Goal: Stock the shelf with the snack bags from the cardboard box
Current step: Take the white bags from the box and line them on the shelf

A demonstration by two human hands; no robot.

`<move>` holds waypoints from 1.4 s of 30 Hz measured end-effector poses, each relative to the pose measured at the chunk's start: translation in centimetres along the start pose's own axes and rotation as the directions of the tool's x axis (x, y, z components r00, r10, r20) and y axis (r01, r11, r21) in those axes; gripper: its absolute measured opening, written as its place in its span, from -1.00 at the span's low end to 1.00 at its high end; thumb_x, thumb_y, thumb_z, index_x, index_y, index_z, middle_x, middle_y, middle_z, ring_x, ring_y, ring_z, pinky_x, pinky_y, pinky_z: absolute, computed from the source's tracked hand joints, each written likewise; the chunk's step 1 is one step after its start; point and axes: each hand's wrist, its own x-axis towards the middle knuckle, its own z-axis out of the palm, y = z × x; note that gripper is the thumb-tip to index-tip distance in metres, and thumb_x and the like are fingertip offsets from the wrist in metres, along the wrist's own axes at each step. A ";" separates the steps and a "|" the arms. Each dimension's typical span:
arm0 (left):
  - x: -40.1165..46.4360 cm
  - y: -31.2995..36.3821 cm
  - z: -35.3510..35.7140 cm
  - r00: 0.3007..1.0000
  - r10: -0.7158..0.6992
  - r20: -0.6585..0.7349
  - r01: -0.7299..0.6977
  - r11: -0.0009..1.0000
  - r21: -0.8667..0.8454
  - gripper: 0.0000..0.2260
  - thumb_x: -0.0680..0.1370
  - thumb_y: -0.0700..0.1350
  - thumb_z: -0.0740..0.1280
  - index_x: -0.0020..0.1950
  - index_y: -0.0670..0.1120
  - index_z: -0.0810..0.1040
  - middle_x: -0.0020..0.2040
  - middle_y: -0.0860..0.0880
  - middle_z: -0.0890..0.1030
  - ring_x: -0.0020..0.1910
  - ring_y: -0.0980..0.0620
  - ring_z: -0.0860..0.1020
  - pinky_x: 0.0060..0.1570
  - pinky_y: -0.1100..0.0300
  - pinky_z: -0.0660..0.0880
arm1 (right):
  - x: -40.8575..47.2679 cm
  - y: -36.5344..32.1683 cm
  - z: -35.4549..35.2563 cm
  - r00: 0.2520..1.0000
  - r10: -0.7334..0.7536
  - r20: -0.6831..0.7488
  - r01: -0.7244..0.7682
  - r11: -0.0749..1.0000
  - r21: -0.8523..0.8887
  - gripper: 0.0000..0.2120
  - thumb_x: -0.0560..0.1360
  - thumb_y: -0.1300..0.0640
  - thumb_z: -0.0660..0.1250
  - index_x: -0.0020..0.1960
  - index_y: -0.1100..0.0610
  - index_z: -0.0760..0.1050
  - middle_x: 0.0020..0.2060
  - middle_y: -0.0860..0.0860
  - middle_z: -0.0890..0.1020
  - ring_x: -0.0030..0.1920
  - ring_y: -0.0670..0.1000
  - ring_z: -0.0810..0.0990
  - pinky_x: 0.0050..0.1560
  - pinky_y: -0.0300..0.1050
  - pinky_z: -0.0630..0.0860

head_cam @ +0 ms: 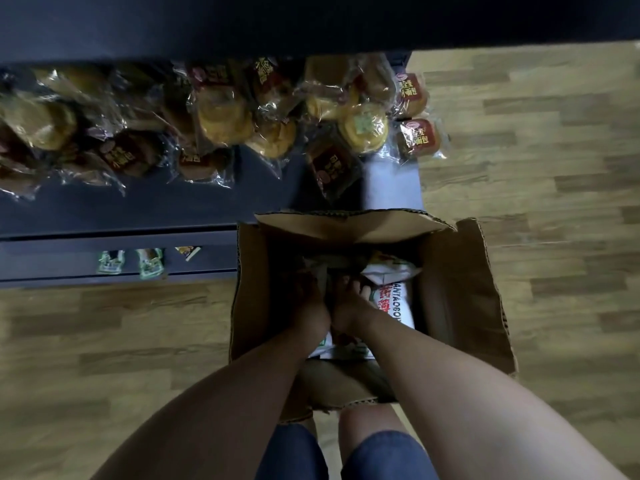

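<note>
wood-look plank floor (540, 161) in tan and brown, dim light overhead. open cardboard box (460, 306) on that floor, flaps raised, corrugated edges ragged. just beyond the box, a dark blue-grey shelf (145, 206) with a lower tier under it. heaped on the shelf beyond the box: round golden buns in crinkly clear wrappers (225, 119), some with dark red labels. below, left of the box, small green-and-white packets (149, 263) at the lower tier's edge. inside the box, white snack bags (398, 296) with red and green print, glossy, lying flat. left hand (311, 299) and right hand (349, 299) both deep in the box, side by side, touching, just left of the printed bag. right fingers curled at that bag's edge; grip not clear in the shadow. left fingers lost in darkness, cannot tell how they lie. denim knees (381, 455) at the box's near side.
</note>
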 end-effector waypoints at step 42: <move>-9.7 5.6 -9.7 0.881 0.195 -0.432 -0.186 0.980 0.064 -0.57 0.51 -0.09 0.24 0.38 0.11 0.30 0.41 0.06 0.25 0.32 -0.11 0.24 0.06 0.00 0.40 | -13.2 -1.5 -6.5 0.758 0.013 -0.653 0.159 0.966 0.204 -0.47 0.46 0.15 0.27 0.41 0.12 0.27 0.24 0.19 0.44 0.21 0.23 0.36 0.16 0.04 0.35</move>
